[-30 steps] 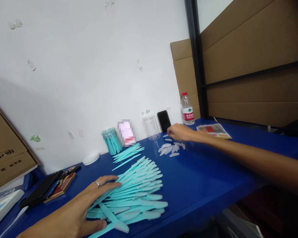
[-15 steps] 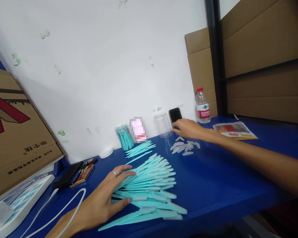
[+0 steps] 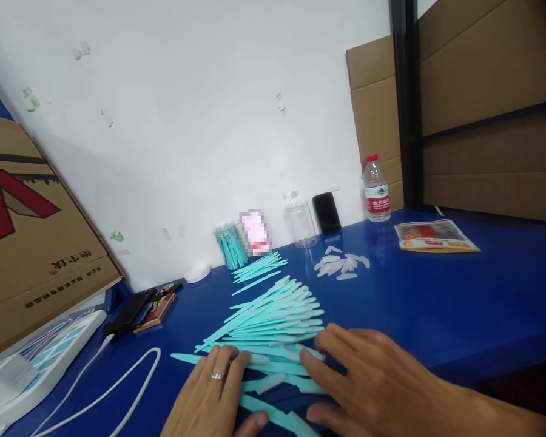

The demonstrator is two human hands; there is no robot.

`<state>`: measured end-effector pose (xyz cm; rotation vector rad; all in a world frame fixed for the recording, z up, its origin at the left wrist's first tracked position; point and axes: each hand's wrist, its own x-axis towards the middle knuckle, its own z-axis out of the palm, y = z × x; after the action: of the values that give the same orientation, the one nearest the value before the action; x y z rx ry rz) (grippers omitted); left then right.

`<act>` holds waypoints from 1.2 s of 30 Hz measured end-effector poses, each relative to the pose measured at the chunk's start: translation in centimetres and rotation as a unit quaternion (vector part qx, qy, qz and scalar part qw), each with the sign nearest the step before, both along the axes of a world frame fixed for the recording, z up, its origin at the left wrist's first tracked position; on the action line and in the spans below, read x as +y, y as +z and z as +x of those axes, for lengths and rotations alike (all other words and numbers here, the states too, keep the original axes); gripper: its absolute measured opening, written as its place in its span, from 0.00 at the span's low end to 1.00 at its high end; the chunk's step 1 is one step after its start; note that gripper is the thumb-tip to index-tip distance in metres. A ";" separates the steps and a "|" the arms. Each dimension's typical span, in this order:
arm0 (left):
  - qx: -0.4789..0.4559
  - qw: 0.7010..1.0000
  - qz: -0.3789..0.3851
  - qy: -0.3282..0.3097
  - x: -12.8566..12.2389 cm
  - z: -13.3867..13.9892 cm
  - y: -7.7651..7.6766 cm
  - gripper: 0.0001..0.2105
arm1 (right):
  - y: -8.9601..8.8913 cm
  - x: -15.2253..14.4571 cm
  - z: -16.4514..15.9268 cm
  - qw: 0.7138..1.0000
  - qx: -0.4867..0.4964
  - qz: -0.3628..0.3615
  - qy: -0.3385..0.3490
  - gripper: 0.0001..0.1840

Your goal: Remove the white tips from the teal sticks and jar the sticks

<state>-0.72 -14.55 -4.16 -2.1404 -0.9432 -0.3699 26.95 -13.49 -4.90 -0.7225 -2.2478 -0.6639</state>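
A fanned pile of slim teal eyebrow razors [image 3: 273, 312] with pale caps lies on the blue table [image 3: 428, 291]. My left hand [image 3: 213, 388] rests over the handle side of the nearest razors, thumb apart from the fingers. Across from it, my right hand [image 3: 368, 370] reaches over their capped ends with fingers spread, the fingertips touching or just above them. Neither hand is closed round a razor. Behind the pile lies a smaller bunch of teal razors [image 3: 259, 267]. Loose translucent caps [image 3: 341, 264] form a heap to the right.
Along the wall stand a jar full of teal sticks [image 3: 233, 249], a blurred phone-like screen [image 3: 255, 233], a clear jar [image 3: 301, 224], a black phone [image 3: 326, 212] and a water bottle [image 3: 377, 191]. A packet [image 3: 437, 235] lies right; a power strip [image 3: 50, 358] and white cable [image 3: 136, 394] lie left.
My right hand has come from beside the clear jar to the near razors. My left hand has moved nearer to me, and the nearest razors have shifted. The view has tilted slightly.
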 end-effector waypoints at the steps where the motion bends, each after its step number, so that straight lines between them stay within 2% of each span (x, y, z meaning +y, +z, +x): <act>1: 0.007 1.000 0.011 0.000 0.0 0.1 -0.1 0.27 | 0.1 0.1 -0.1 1.000 -0.005 0.010 0.005 0.17; 5: 0.037 0.999 -0.001 0.022 -0.1 1.0 0.0 0.24 | 0.1 0.2 -0.4 0.999 -0.026 0.019 0.018 0.08; 8: 0.042 0.997 -0.028 0.049 -0.1 1.9 0.3 0.18 | -0.4 -0.3 -0.4 0.999 0.017 0.038 0.002 0.13; 11: 0.030 0.997 -0.044 0.048 0.0 2.4 0.7 0.14 | -0.9 -0.9 -0.9 0.996 0.059 0.057 -0.020 0.20; 16: 0.000 0.996 -0.075 0.052 -0.1 2.1 0.9 0.14 | -1.3 -0.7 -2.3 0.995 0.077 0.060 0.004 0.11; 19: -0.002 0.996 -0.068 0.053 -0.3 1.7 0.9 0.16 | -1.3 -0.3 -2.4 0.995 0.075 0.059 -0.001 0.11; 24: 0.043 0.998 -0.047 -0.006 -0.1 1.3 0.4 0.27 | -1.9 -0.2 -2.2 0.996 0.070 0.062 -0.004 0.11; 30: 0.072 0.991 -0.112 0.014 0.0 1.3 0.1 0.22 | -2.1 0.0 -2.0 0.997 0.044 0.062 0.025 0.13; 36: 0.074 0.972 -0.221 -0.020 -0.6 2.1 2.3 0.14 | -1.4 -0.4 -2.1 0.997 0.070 0.016 0.018 0.10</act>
<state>1.41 -15.12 -1.89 -2.5513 -0.9636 -0.0127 24.83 -13.88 -6.34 -0.6891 -2.1123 -0.6122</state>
